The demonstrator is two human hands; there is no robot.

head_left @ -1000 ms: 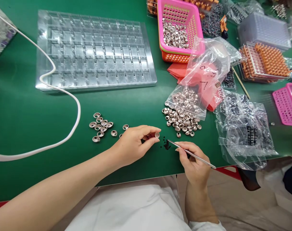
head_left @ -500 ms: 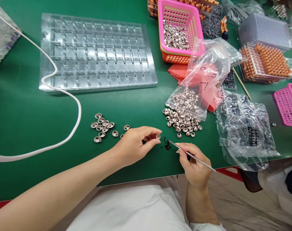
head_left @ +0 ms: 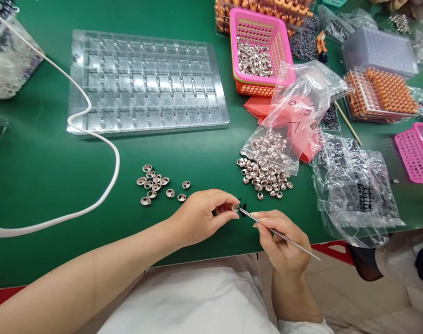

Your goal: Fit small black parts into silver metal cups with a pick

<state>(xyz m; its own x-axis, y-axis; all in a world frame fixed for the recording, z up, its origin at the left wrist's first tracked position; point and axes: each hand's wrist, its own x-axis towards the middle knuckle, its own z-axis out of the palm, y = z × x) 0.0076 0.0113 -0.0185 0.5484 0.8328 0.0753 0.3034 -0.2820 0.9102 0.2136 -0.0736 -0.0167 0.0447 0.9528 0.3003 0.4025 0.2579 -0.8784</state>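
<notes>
My left hand (head_left: 204,215) pinches a small silvery metal cup (head_left: 235,208) between thumb and fingertips. My right hand (head_left: 284,241) grips slim metal tweezers (head_left: 277,233), whose tip meets the cup's opening. Whether the tip carries a tiny part is too small to tell. Tiny black pieces (head_left: 244,207) lie on the green table just behind the tip, partly covered by the hands. Left of my left hand rests a loose group of similar cups (head_left: 152,184), several with dark spots inside. A larger heap of cups (head_left: 267,176) spills from a clear plastic bag (head_left: 284,139) beyond my right hand.
A clear compartment tray (head_left: 148,86) lies at the back left, with a white cable (head_left: 118,162) crossing its left edge. Pink basket (head_left: 234,51) holds more metal cups. Orange part racks (head_left: 385,93), crumpled plastic bags (head_left: 357,195) and another pink basket (head_left: 411,155) crowd the right.
The tweezers' tip has gone from the black pieces to the cup's opening. My left hand has shifted slightly right with the cup, and the view has moved a little.
</notes>
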